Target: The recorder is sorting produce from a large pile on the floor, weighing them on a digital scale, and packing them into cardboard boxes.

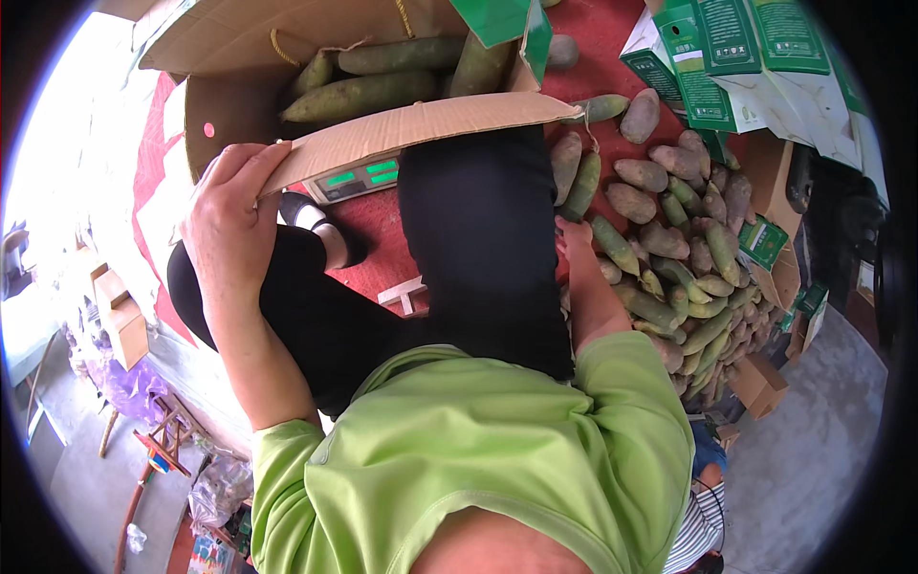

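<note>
My left hand (229,187) is closed on the near flap (421,120) of an open cardboard carton (215,120), fingers over the flap's left end. Several long green radishes (363,96) lie inside the carton. My right hand (576,239) is down beside my right knee, at the edge of a heap of vegetables. A green radish (581,187) lies just beyond it. The knee hides most of that hand's fingers, so whether they grip anything cannot be seen. Under the flap shows a scale (356,180) with lit green displays, partly covered by the carton.
A large heap of green radishes and pinkish-brown root vegetables (665,239) spreads over the red ground cover (378,230) at right. Green-and-white cartons (736,57) stand at far right. A small pale stand (404,295) lies between my legs. Purple plastic (129,383) is at left.
</note>
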The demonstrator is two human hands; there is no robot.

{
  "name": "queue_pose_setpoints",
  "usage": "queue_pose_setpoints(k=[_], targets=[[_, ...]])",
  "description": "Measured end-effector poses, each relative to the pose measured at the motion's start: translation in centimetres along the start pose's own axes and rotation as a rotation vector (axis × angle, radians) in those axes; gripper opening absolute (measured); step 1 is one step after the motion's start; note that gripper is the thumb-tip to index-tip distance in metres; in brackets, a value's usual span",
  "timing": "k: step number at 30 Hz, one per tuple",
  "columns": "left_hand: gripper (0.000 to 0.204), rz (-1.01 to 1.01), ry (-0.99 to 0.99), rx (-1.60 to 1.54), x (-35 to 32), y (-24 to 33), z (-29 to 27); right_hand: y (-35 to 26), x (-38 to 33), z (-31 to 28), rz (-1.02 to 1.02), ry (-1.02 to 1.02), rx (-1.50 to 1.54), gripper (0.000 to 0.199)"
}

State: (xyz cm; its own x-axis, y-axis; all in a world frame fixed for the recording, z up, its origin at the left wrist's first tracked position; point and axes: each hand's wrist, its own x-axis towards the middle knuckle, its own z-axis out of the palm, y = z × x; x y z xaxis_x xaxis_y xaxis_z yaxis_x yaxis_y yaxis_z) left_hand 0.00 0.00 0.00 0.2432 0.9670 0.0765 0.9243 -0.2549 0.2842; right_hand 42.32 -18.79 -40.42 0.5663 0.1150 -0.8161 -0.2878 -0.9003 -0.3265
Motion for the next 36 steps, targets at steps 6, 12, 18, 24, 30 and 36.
queue_pose_setpoints(k=[6, 12, 18, 24, 30, 36], targets=[[0.028, -0.03, 0.026, 0.023, 0.0, 0.1, -0.2, -2.1, -4.5, -1.1, -0.03, 0.034, -0.073, 0.066], [0.027, 0.027, 0.047, 0.006, 0.3, 0.6, -0.3, -0.8, -6.0, -4.8, 0.093, -0.375, 0.447, 0.054], [0.023, -0.015, 0.043, -0.012, -0.1, 0.2, -0.6, -7.8, -17.2, -7.4, -0.393, -0.529, 0.466, 0.031], [0.02, 0.025, 0.035, -0.027, 0.1, 0.3, -0.6, -20.1, -27.7, -10.8, -1.048, -0.47, 0.041, 0.055], [0.019, 0.029, 0.025, -0.057, -0.1, 0.2, -0.9, -29.3, -37.4, -7.1, -1.509, -0.587, -0.204, 0.055], [0.019, 0.005, 0.0, -0.067, 0.1, 0.4, -1.0, -31.3, -38.9, -1.6, -1.528, -0.444, -0.172, 0.04]])
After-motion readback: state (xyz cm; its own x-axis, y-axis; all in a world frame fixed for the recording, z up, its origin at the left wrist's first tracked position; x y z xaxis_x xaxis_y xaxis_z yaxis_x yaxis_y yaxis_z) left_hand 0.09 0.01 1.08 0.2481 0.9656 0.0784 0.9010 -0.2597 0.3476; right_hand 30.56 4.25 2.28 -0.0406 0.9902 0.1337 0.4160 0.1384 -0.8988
